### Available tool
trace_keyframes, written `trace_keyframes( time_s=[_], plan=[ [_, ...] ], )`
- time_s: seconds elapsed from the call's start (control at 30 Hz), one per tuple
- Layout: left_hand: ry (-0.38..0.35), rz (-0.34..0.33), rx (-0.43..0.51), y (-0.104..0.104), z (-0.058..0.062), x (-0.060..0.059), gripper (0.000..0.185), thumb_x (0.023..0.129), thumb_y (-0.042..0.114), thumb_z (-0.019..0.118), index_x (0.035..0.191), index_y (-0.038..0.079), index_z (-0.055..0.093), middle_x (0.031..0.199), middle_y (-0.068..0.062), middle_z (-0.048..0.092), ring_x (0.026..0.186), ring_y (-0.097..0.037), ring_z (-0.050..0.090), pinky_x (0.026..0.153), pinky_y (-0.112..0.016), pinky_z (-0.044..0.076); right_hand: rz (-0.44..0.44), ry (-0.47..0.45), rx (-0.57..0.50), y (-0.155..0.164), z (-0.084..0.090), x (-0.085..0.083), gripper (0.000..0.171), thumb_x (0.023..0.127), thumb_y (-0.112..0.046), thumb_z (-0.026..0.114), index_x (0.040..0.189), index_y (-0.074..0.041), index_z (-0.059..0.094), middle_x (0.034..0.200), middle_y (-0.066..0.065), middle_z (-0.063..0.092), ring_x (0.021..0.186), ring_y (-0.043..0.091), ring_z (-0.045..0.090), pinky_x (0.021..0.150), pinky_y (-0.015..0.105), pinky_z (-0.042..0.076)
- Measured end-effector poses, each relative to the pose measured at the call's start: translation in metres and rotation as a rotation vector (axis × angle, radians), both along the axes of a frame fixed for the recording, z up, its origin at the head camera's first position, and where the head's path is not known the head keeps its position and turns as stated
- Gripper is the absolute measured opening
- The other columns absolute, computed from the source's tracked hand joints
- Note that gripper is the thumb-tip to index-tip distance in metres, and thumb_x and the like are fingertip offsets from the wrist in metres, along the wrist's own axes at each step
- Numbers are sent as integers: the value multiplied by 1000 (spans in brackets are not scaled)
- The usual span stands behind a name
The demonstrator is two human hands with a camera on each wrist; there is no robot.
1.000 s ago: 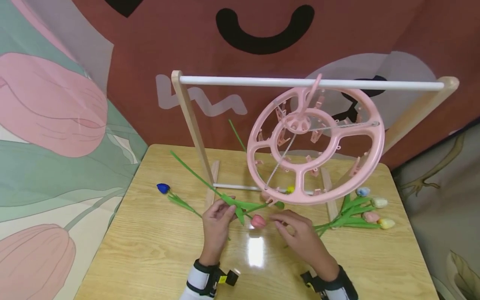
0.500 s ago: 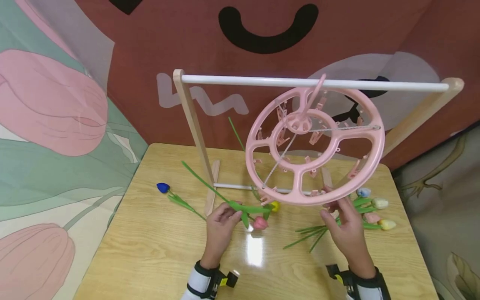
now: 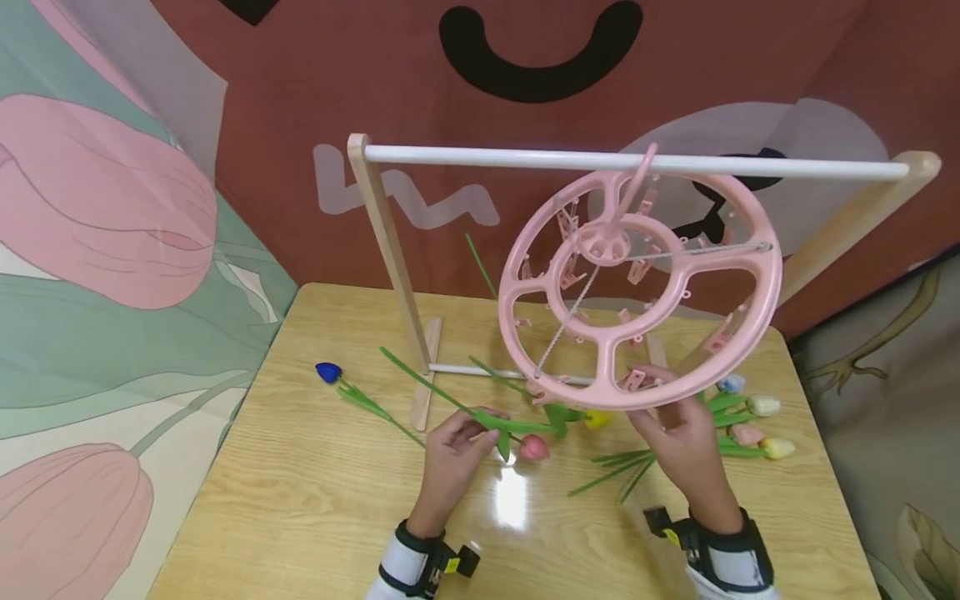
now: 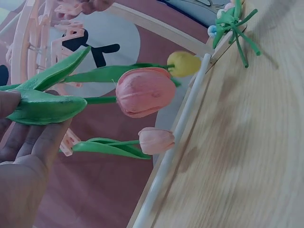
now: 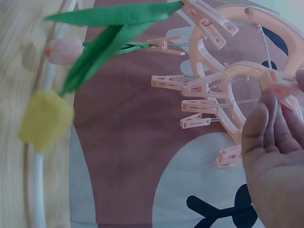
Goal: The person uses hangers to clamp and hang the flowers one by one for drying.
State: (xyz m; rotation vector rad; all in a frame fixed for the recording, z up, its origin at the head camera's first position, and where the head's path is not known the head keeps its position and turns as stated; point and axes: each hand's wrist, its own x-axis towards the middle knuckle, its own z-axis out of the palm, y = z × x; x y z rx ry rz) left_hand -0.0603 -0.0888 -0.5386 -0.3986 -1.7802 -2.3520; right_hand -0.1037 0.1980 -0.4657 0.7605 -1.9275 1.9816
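Behind everything, a brown, green and pink printed backdrop (image 3: 375, 75); in front of it, a wood-grain desk (image 3: 247, 500). On the desk, a wooden stand (image 3: 385, 237) with a white top bar, and hooked over that bar, tilted, a pink round clip hanger (image 3: 603, 244). To the right of the hanger's near rim, on the desk, a bunch of tulips (image 3: 747, 434).

At the hanger's near rim, the right grip (image 3: 682, 442), closed in a pinch on a pink part of it; clip or frame, cannot tell. Left of that rim and lower, the left grip (image 3: 459, 446), thumb and fingers closed on the leaves and stem of a pink tulip (image 4: 145, 92): bloom down, just past the fingertips, stem end up and leftward, apparently free of the hanger.

Well left of the hanger, lying on the desk, a blue tulip (image 3: 327, 372). Beneath the hanger, blooms down, a yellow tulip (image 5: 47, 121) and a pale pink tulip (image 5: 65, 51), seemingly caught in small pink clips (image 5: 168, 81).

Step in hand, by judgement: readying a clip for the pink tulip. Probably called for next: squeezing one open, then raising the stem into it.
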Motion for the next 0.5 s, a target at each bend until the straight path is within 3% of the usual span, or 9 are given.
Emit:
trace_keyframes(
  time_s=[0.2, 0.37, 0.5],
  plan=[
    [-20, -54, 0, 6, -4, 2, 24, 95, -9, 65, 118, -14, 63, 119, -35, 65, 112, -18, 72, 94, -33, 63, 88, -2, -68, -7, 5, -1, 46, 83, 33, 56, 127, 28, 44, 120, 11, 70, 114, 16, 68, 96, 21, 60],
    [-27, -73, -2, 11, -7, 2, 24, 95, -9, 65, 118, -13, 63, 119, -36, 65, 113, -18, 71, 95, -36, 63, 93, -13, -4, -15, 5, 2, 44, 78, 35, 61, 120, 21, 55, 122, 14, 70, 115, 16, 69, 94, 21, 60],
    [-19, -80, 8, 13, -9, 2, 24, 95, -9, 65, 119, -12, 64, 120, -28, 68, 114, -19, 71, 96, -37, 62, 74, -8, 55, -22, 3, 3, 46, 75, 32, 69, 118, 17, 60, 119, 11, 68, 104, 12, 68, 89, 19, 60]
  ],
)
